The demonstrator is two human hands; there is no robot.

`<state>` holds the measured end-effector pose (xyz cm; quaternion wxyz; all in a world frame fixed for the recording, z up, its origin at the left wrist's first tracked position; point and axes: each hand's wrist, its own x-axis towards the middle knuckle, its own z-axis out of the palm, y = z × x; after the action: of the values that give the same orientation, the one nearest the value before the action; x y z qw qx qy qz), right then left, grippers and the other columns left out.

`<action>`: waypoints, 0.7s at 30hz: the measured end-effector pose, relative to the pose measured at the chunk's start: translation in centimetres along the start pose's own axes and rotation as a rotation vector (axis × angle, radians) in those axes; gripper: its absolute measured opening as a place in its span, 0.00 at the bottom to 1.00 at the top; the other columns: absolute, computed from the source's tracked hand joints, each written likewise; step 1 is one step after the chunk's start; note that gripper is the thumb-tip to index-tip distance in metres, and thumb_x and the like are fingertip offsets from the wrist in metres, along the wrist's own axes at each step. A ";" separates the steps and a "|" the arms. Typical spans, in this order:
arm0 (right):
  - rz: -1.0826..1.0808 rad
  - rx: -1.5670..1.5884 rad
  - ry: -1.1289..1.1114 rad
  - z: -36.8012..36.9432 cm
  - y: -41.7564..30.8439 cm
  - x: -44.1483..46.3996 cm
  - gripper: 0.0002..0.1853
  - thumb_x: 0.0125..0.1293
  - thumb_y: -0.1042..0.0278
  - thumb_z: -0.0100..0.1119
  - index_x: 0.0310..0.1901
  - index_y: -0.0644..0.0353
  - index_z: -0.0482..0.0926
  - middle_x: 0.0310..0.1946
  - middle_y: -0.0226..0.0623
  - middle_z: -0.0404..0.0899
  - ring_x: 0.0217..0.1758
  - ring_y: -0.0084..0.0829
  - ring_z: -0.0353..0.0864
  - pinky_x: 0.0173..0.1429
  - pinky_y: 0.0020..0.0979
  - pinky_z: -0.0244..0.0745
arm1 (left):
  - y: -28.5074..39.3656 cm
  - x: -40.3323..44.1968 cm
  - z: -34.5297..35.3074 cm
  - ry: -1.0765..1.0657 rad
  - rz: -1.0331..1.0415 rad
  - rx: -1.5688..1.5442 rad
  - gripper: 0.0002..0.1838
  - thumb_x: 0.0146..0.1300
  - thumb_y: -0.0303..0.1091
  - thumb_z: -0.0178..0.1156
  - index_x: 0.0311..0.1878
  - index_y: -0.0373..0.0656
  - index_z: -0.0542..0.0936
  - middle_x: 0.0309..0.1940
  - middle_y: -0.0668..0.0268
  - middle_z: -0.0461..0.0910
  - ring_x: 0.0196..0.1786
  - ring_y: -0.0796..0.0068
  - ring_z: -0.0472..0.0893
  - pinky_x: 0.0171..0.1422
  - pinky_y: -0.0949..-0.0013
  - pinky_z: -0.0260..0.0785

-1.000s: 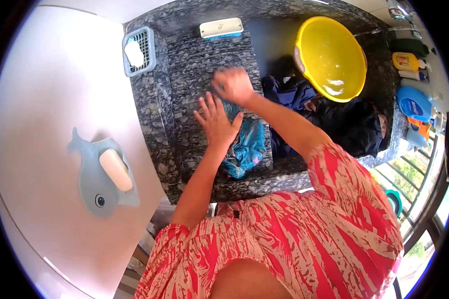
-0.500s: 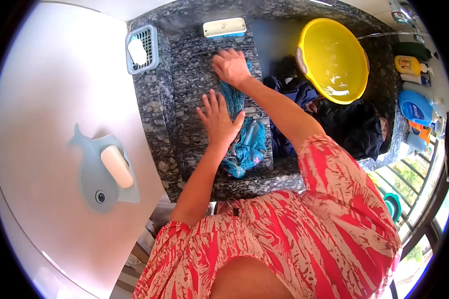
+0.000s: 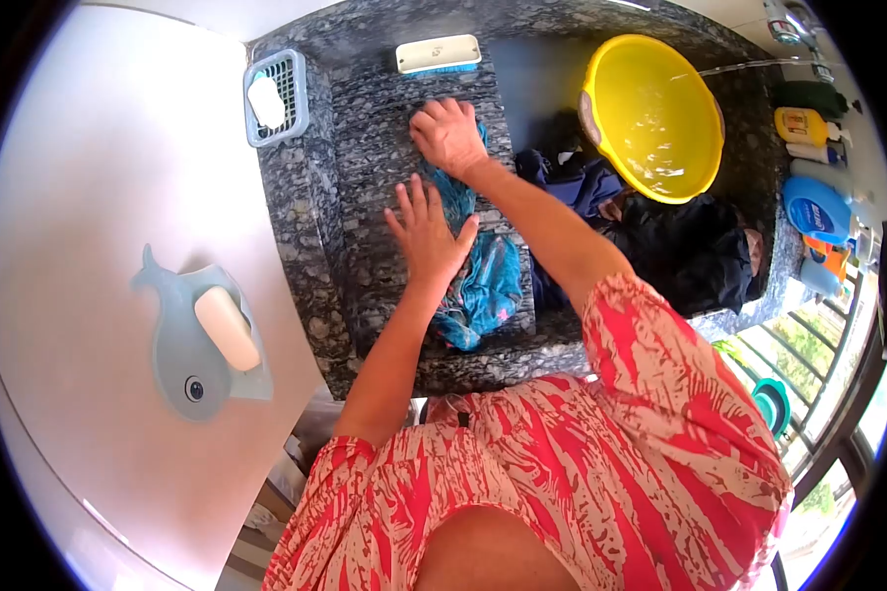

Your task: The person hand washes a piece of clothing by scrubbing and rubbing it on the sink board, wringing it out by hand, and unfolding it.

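In the head view, my left hand (image 3: 429, 236) lies flat and open, its fingers (image 3: 420, 200) spread apart and its thumb side over a wet blue cloth (image 3: 491, 281), which is stretched lengthwise on the ribbed stone bench (image 3: 376, 123) with its near end bunched. My right hand (image 3: 450, 136) is ahead of it at the cloth's far end, fingers curled in and knuckles up; I cannot tell whether they grip the fabric or only press it. Beyond that hand a brush (image 3: 438, 53) rests bristles down, and a mesh basket (image 3: 250, 126) with white soap (image 3: 265, 102) sits at the left. To my right, dark clothes (image 3: 685, 251) lie in the sink (image 3: 532, 69), beside a tilted yellow basin (image 3: 650, 108) that a thin stream of water (image 3: 749, 66) reaches.
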<state>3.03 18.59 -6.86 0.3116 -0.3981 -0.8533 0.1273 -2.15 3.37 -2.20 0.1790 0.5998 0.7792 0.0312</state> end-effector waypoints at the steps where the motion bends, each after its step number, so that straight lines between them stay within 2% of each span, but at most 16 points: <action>1: 0.006 0.011 0.101 -0.4 -0.2 -0.4 0.05 0.60 0.63 0.58 0.36 0.49 0.81 0.38 0.30 0.77 0.48 0.37 0.74 0.46 0.49 0.68 | 0.0 -0.1 -0.1 -0.009 -0.002 0.009 0.47 0.61 0.66 0.52 0.70 0.34 0.63 0.76 0.49 0.47 0.79 0.49 0.38 0.76 0.36 0.26; 2: 0.158 -0.002 0.027 -1.2 -1.6 -2.5 0.07 0.59 0.61 0.59 0.37 0.50 0.81 0.41 0.31 0.76 0.50 0.39 0.72 0.48 0.49 0.68 | 0.0 -0.1 -0.1 -0.019 -0.003 0.018 0.47 0.61 0.67 0.52 0.71 0.35 0.62 0.76 0.50 0.47 0.79 0.49 0.38 0.76 0.37 0.26; 3: 0.186 -0.055 -0.252 -5.1 -3.6 -3.7 0.08 0.61 0.61 0.58 0.40 0.49 0.80 0.44 0.33 0.75 0.51 0.42 0.73 0.51 0.50 0.67 | 0.0 -0.1 0.5 0.068 0.024 -0.016 0.48 0.58 0.64 0.57 0.71 0.34 0.61 0.76 0.49 0.49 0.79 0.48 0.41 0.75 0.34 0.30; 4: 0.213 0.170 -0.222 -5.9 -4.4 -6.3 0.08 0.60 0.60 0.59 0.39 0.49 0.80 0.45 0.36 0.74 0.52 0.44 0.72 0.49 0.51 0.68 | -0.3 -0.3 1.2 0.094 0.058 -0.004 0.49 0.58 0.64 0.57 0.71 0.34 0.60 0.76 0.49 0.49 0.79 0.48 0.40 0.75 0.34 0.30; 5: 0.140 0.236 -0.181 -8.6 -5.6 -7.5 0.07 0.58 0.61 0.59 0.37 0.50 0.81 0.38 0.37 0.76 0.44 0.42 0.76 0.41 0.48 0.71 | -0.9 -0.4 1.8 0.122 0.093 0.013 0.49 0.58 0.64 0.57 0.72 0.34 0.59 0.76 0.49 0.48 0.79 0.47 0.40 0.75 0.34 0.30; 6: 0.029 0.215 -0.210 -8.1 -4.8 -7.6 0.06 0.58 0.62 0.59 0.35 0.51 0.81 0.34 0.37 0.76 0.40 0.42 0.76 0.38 0.47 0.71 | -1.3 -0.4 2.1 0.152 0.127 0.035 0.50 0.58 0.65 0.57 0.72 0.34 0.59 0.76 0.50 0.48 0.79 0.47 0.40 0.75 0.34 0.30; 8: -0.186 0.179 -0.266 -5.8 -2.2 -6.9 0.06 0.58 0.62 0.58 0.31 0.53 0.80 0.27 0.37 0.76 0.33 0.41 0.78 0.33 0.45 0.71 | -0.4 -0.5 0.7 0.048 0.085 0.020 0.48 0.60 0.65 0.54 0.72 0.35 0.60 0.77 0.51 0.46 0.79 0.47 0.39 0.75 0.34 0.29; 9: -0.178 0.067 -0.190 -3.8 -0.5 -4.3 0.08 0.54 0.62 0.57 0.22 0.54 0.79 0.21 0.36 0.77 0.24 0.39 0.78 0.30 0.43 0.72 | -0.1 -0.5 0.3 -0.014 0.051 0.043 0.48 0.60 0.65 0.53 0.73 0.36 0.59 0.77 0.52 0.45 0.79 0.47 0.38 0.75 0.35 0.29; 10: -0.110 -0.010 -0.190 -1.3 1.0 -2.1 0.08 0.54 0.62 0.57 0.23 0.53 0.79 0.24 0.35 0.78 0.29 0.38 0.79 0.33 0.44 0.73 | 0.0 0.0 0.0 -0.063 0.015 0.067 0.48 0.61 0.65 0.53 0.73 0.37 0.59 0.78 0.54 0.44 0.79 0.48 0.38 0.75 0.35 0.28; 11: -0.033 -0.088 -0.168 -0.1 1.5 0.6 0.08 0.56 0.60 0.60 0.25 0.52 0.81 0.28 0.33 0.80 0.36 0.37 0.80 0.40 0.44 0.73 | 0.1 0.0 -0.2 -0.062 0.003 0.047 0.49 0.61 0.65 0.52 0.73 0.34 0.59 0.77 0.54 0.45 0.79 0.49 0.39 0.76 0.35 0.28; 12: 0.009 -0.029 -0.053 1.1 2.0 2.3 0.08 0.58 0.58 0.60 0.27 0.51 0.82 0.34 0.32 0.80 0.42 0.36 0.79 0.46 0.44 0.70 | 0.1 -0.3 -0.1 -0.063 -0.008 0.044 0.49 0.61 0.66 0.52 0.72 0.33 0.59 0.77 0.53 0.45 0.79 0.49 0.39 0.76 0.36 0.28; 13: -0.014 -0.072 -0.026 1.7 2.4 3.5 0.08 0.60 0.58 0.60 0.29 0.50 0.83 0.36 0.33 0.80 0.43 0.37 0.78 0.48 0.45 0.69 | 0.1 0.0 -0.1 -0.053 -0.012 0.040 0.49 0.61 0.66 0.52 0.72 0.33 0.58 0.77 0.53 0.45 0.79 0.50 0.39 0.76 0.36 0.28; 16: 0.081 0.175 0.270 1.4 5.0 4.5 0.09 0.61 0.58 0.59 0.32 0.53 0.82 0.36 0.35 0.80 0.43 0.40 0.77 0.48 0.44 0.70 | 0.2 0.1 0.0 -0.034 -0.020 0.028 0.51 0.60 0.67 0.52 0.72 0.31 0.57 0.77 0.54 0.46 0.80 0.53 0.39 0.77 0.39 0.27; 18: 0.279 0.068 0.317 -1.0 9.3 3.6 0.11 0.64 0.59 0.57 0.36 0.58 0.82 0.37 0.41 0.79 0.44 0.44 0.76 0.49 0.42 0.71 | 0.2 0.2 0.0 -0.029 -0.022 0.034 0.52 0.60 0.67 0.52 0.73 0.31 0.57 0.77 0.54 0.46 0.80 0.53 0.38 0.77 0.40 0.27; 20: 0.553 -0.035 0.421 0.1 15.2 0.7 0.10 0.65 0.61 0.56 0.38 0.57 0.83 0.37 0.45 0.81 0.44 0.49 0.77 0.51 0.46 0.72 | 0.3 0.4 -0.4 -0.053 -0.033 0.032 0.52 0.59 0.67 0.52 0.72 0.30 0.57 0.77 0.54 0.46 0.80 0.53 0.38 0.78 0.40 0.26; 21: 0.682 0.159 0.398 -0.1 15.8 0.2 0.11 0.66 0.59 0.56 0.37 0.57 0.83 0.36 0.44 0.81 0.42 0.47 0.78 0.50 0.45 0.73 | 0.4 0.4 -0.5 -0.064 -0.039 0.032 0.52 0.59 0.68 0.52 0.72 0.30 0.57 0.77 0.54 0.46 0.80 0.53 0.38 0.78 0.41 0.26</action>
<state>12.45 29.05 -14.05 0.4405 -0.6500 -0.5827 0.2093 -2.07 3.92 -1.69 0.1949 0.5878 0.7852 -0.0041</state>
